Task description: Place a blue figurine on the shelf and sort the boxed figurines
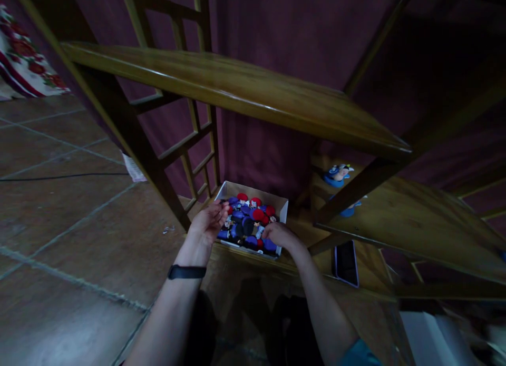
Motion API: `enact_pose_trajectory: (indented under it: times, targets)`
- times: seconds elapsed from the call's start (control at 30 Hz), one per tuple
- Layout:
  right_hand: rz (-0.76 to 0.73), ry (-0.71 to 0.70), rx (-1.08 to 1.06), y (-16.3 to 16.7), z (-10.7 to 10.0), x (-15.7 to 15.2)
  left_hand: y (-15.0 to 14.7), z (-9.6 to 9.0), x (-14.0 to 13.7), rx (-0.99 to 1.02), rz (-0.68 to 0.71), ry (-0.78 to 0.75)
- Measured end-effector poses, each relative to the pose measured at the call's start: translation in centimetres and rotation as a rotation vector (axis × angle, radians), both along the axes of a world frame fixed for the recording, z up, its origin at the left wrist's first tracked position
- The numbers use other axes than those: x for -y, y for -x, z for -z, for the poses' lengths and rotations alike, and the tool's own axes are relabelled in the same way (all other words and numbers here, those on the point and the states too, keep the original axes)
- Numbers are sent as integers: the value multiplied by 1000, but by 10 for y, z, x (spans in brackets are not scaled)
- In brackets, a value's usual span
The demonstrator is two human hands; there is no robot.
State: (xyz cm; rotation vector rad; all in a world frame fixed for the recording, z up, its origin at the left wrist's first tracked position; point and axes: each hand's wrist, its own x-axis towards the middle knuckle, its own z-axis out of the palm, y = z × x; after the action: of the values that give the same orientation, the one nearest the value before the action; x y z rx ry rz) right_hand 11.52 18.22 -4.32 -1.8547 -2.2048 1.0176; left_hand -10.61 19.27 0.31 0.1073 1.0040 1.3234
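Both hands at a box (244,188) set low in the wooden rack, on its bottom board (302,230). Box is open-topped, white-edged, well filled with small figures (248,227), mostly red and blue-purple with some black, lying jumbled against one another. Left hand (206,221), band (186,271) on its wrist, is over the box's left side: fingers loosely extended and apart, nothing seen in them; contact with the wall cannot be told. Right hand (279,234) reaches over the right side, fingers curled down to the figures near the front corner; whether they pinch one or only touch the heap cannot be told, the light being dim and the fingertips hard to make out. To the right, a blue-based figurine (334,180) is on a raised shelf (399,213), and a dark tray (347,263) lies beneath it. Step in hand, as judged: sorting or picking by hand within the box. Next move, as judged, calls for the right fingertips to close on a single figure clear of its neighbours, since the crowding could drag others along; the left hand, being free, could hold back the heap or steady the wall.
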Motion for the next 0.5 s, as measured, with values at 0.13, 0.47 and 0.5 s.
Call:
enact_pose_trajectory:
  times: [0.13, 0.47, 0.5]
  targets:
    - [-173, -113, 163, 2, -4, 8, 2, -1, 1, 23, 0, 11]
    - [-150, -234, 166, 3, -4, 7, 4, -6, 1, 83, -6, 33]
    - [-141, -232, 167, 5, -5, 8, 4, -6, 1, 89, -1, 23]
